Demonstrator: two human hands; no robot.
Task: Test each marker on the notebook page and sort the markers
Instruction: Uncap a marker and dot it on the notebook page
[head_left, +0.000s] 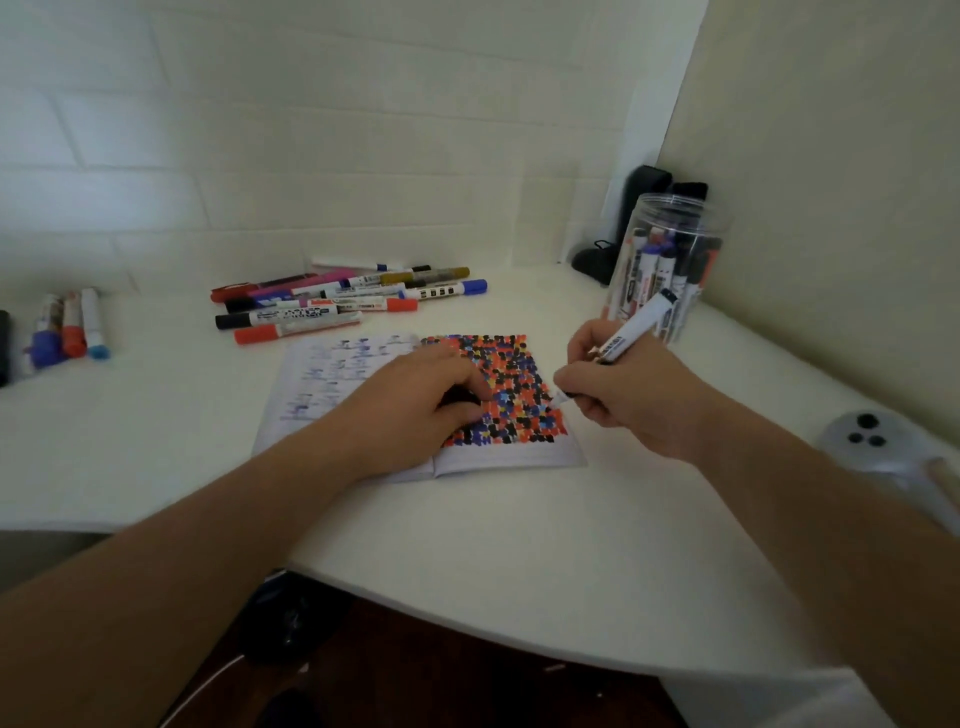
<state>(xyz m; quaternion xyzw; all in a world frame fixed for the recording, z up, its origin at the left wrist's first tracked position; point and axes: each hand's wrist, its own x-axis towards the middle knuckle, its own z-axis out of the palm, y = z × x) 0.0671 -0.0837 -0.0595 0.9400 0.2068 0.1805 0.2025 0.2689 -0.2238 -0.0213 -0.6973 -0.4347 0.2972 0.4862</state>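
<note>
An open notebook (332, 384) lies on the white table, its right page covered in red, black, blue and yellow dabs. My left hand (415, 405) rests flat on the notebook, fingers curled over something dark, perhaps a cap. My right hand (618, 395) grips a white marker (631, 330), its tip touching the right edge of the coloured page. A pile of several markers (337, 299) lies behind the notebook. A smaller group of markers (67, 327) lies at the far left. A clear plastic jar (665, 260) at the right holds several more markers.
Dark objects (623, 228) stand in the corner behind the jar. A grey device with black buttons (872, 441) lies at the table's right edge. Walls close in behind and on the right. The curved front edge of the table (467, 618) is near my body.
</note>
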